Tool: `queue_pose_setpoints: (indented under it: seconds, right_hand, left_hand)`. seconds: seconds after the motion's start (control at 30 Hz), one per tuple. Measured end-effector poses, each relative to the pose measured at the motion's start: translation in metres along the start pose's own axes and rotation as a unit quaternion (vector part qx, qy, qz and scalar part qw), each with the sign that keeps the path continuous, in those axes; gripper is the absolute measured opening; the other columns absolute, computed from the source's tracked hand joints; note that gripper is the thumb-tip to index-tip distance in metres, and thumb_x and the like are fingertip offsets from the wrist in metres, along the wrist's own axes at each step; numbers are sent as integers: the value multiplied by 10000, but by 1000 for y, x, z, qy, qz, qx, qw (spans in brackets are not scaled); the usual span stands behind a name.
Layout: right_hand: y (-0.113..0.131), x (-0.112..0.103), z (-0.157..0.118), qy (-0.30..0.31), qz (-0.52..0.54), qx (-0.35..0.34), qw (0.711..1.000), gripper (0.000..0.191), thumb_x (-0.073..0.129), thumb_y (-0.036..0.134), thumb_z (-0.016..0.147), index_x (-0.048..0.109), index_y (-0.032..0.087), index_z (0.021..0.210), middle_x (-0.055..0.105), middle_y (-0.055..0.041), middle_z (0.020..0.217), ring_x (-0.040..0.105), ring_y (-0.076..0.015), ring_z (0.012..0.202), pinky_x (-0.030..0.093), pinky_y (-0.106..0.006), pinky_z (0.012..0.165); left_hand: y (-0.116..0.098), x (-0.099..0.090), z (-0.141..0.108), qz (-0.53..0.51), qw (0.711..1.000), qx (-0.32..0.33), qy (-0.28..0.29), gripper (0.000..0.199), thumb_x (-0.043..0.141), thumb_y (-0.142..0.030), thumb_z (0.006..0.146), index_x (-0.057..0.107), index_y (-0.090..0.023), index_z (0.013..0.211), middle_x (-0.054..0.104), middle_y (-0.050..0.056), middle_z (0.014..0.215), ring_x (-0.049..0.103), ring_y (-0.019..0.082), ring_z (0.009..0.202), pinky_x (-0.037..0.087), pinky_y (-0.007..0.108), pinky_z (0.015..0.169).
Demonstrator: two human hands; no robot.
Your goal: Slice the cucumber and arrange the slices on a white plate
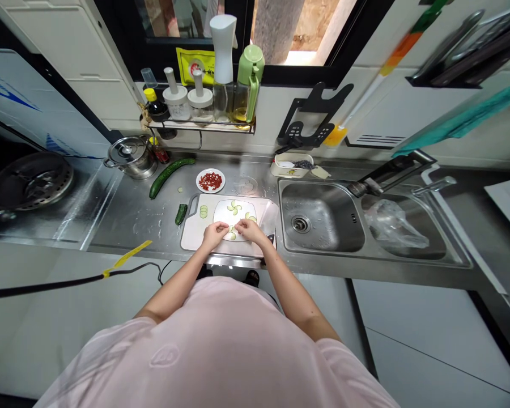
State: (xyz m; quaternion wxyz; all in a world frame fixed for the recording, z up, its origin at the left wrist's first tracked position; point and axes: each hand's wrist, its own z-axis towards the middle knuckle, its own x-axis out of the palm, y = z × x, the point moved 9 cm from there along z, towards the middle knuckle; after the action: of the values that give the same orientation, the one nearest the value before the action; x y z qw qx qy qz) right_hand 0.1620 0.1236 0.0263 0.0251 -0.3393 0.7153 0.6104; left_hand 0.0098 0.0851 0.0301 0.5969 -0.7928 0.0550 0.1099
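A white square plate (219,207) lies on a pale cutting board (191,241), with cucumber slices (234,208) laid on it in small curved clusters. Over the plate's near left part, my left hand (215,234) pinches its fingertips together. My right hand (251,231) also pinches, close above slices near the plate's front edge. Whatever sits between the fingers of either hand is too small to make out. A short row of cucumber slices (203,211) rests on the board's left part. Left of the board is a cut cucumber piece (181,214).
Behind the board are a small plate of chopped red pieces (210,181) and a whole cucumber (170,176). A lidded steel pot (131,158) and a wok (29,181) stand left. To the right is a double sink (323,215). Bottles fill a wall shelf (204,126).
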Motion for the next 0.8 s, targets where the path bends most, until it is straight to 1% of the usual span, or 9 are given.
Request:
queue_pose_setpoints:
  seconds: [0.13,0.27,0.4,0.5,0.6,0.7,0.8]
  right_hand:
    - [-9,4,0,-8,-46,12,999,186,532,301,776,632,145,757,616,1,669,512,-117,633,356,-209,606]
    - [-6,3,-3,-22,-105,2,994,181,523,280,794,648,151,766,638,-22,720,516,-128,665,331,-214,602]
    - [-4,5,-5,-19,-153,16,988,187,504,266,812,661,164,813,657,-44,766,529,-145,693,313,-225,604]
    - [-4,7,-5,-14,-178,25,984,190,495,247,819,666,164,828,668,-61,796,535,-155,706,308,-234,606]
    - [-4,8,-4,-19,-195,21,980,188,493,236,826,666,163,830,674,-64,814,539,-153,719,305,-232,607]
    - [-4,7,-3,-20,-213,17,977,192,486,232,838,664,162,829,674,-57,816,540,-144,726,304,-222,608]
    - [-6,8,-2,-11,-230,24,973,195,481,227,849,663,156,845,675,-50,841,543,-132,739,303,-208,609]
  left_hand:
    - [3,2,0,55,998,3,4,163,674,-251,638,691,-204,794,675,32,745,594,160,706,454,286,730]
    - [0,4,0,121,993,14,7,170,644,-237,676,688,-214,839,675,29,742,600,170,721,439,288,748]
    - [-3,8,0,181,983,26,15,173,627,-247,716,684,-220,877,682,47,792,607,185,769,426,297,777]
    - [-4,8,0,191,981,26,11,153,644,-262,710,690,-223,851,673,47,762,595,192,763,415,303,785]
    - [-6,8,0,193,981,32,8,124,654,-275,706,699,-222,809,661,50,736,584,198,761,407,304,787]
    - [-8,10,0,235,971,44,18,141,630,-276,734,708,-211,831,677,65,840,585,191,796,408,290,789]
    - [-7,14,1,299,952,51,34,181,595,-284,772,709,-207,889,677,59,936,586,169,827,415,263,779]
